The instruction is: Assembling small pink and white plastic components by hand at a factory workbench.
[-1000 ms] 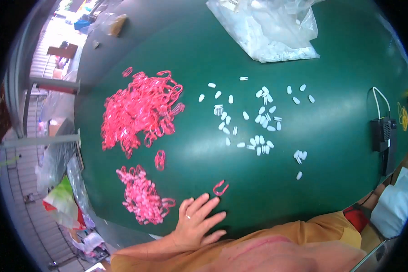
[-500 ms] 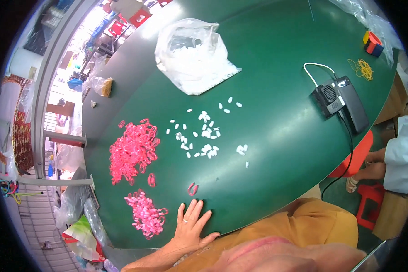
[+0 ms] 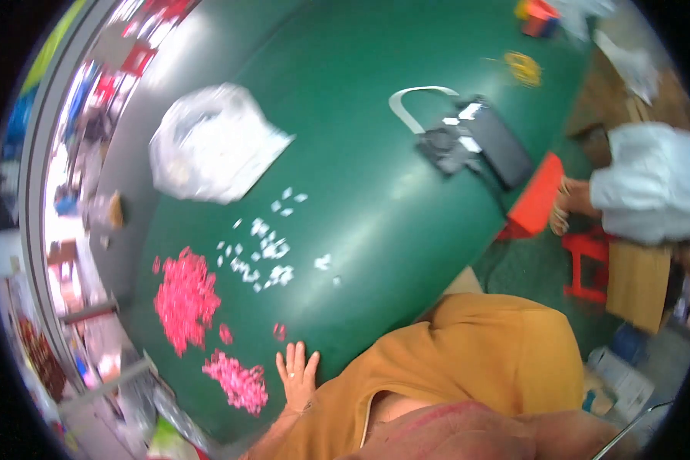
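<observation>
My left hand (image 3: pixel 299 373) lies flat on the green table (image 3: pixel 353 307) near its front edge, palm down with fingers spread, a ring on one finger. It holds nothing. Just beyond the fingertips are a few pink clip-like loops (image 3: pixel 279 331). Left of the hand spreads a small pile of pink and white pieces (image 3: pixel 236 381). Farther off lies a larger heap of pink loops (image 3: pixel 185 299), with a small cluster (image 3: pixel 225 333) beside it. Small white oval pieces (image 3: pixel 272 247) are scattered to the right of that heap. My right hand is out of view.
A white plastic bag (image 3: pixel 222 146) with white contents sits at the far left. On the right are a black phone-like device (image 3: pixel 494 142) with a small fan unit and cable, and yellow string (image 3: pixel 523 69). Another person sits beyond the right edge, near a red stool (image 3: pixel 586 264).
The view has swung to the right and blurred, so the table things appear farther left and more of the right side shows. My left hand stays flat by the pink loops.
</observation>
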Available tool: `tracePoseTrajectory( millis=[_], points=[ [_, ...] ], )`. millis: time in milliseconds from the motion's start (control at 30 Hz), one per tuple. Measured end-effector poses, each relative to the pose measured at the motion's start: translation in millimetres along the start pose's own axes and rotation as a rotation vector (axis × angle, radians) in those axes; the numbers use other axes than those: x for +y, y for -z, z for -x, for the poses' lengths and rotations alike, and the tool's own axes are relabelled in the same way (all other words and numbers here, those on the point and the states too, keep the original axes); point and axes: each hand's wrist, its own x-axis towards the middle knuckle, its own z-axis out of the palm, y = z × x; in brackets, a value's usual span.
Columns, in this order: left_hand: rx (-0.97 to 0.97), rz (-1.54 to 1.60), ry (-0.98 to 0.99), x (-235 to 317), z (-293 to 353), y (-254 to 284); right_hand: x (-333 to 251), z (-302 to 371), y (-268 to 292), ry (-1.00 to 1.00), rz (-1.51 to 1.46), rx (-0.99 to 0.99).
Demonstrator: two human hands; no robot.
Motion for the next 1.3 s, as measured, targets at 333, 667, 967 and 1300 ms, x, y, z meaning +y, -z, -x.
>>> tracePoseTrajectory(
  millis=[333, 667, 967, 1300],
  points=[
    [0.247, -0.201, -0.073, -31, 2, -23, -99, -17, -76, -0.394, 0.226, 0.496],
    [0.351, -0.108, -0.234, -5, -3, -22, -176, -19, -40, -0.602, 0.486, 0.416],
    [0.313, -0.101, -0.133, 0, -8, -23, -202, -49, 34, -0.634, 0.645, 0.141],
    [0.308, -0.026, -0.117, 13, 19, -10, -277, -77, 81, -0.279, 0.669, 0.099]
  ],
)
